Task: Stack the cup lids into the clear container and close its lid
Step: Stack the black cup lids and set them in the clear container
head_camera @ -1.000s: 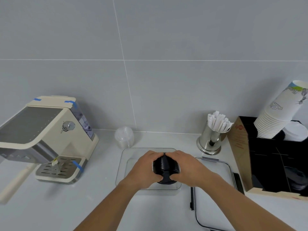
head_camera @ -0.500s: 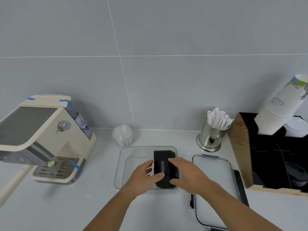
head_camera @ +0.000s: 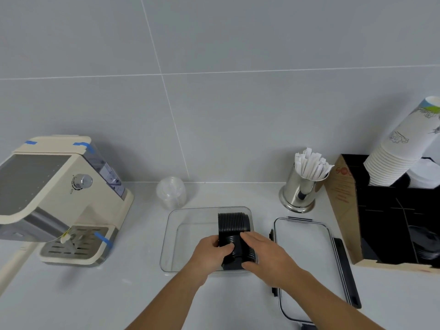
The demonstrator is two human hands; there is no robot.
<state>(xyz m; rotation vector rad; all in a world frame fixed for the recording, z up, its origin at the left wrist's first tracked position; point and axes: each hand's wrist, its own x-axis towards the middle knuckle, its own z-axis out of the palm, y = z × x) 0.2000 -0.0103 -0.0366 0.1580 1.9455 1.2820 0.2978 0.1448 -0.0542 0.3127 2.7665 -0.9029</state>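
Note:
A row of black cup lids (head_camera: 234, 225) lies on its side along the right wall of the clear container (head_camera: 181, 236) on the white counter. My left hand (head_camera: 209, 252) grips the near end of the row from the left. My right hand (head_camera: 262, 253) presses on it from the right, fingers partly spread over the lids. The container's clear lid with black clips (head_camera: 307, 256) lies flat on the counter just right of the container, separate from it.
A cream coffee machine (head_camera: 59, 194) stands at the left. A stack of clear plastic cups (head_camera: 171, 195) sits behind the container. At the right are a steel cup of wrapped straws (head_camera: 303, 184) and a black organiser (head_camera: 390, 217) holding stacked paper cups (head_camera: 402, 148).
The stack of lids went from held above the container to lying inside it along the right wall. Both hands slid back toward the row's near end.

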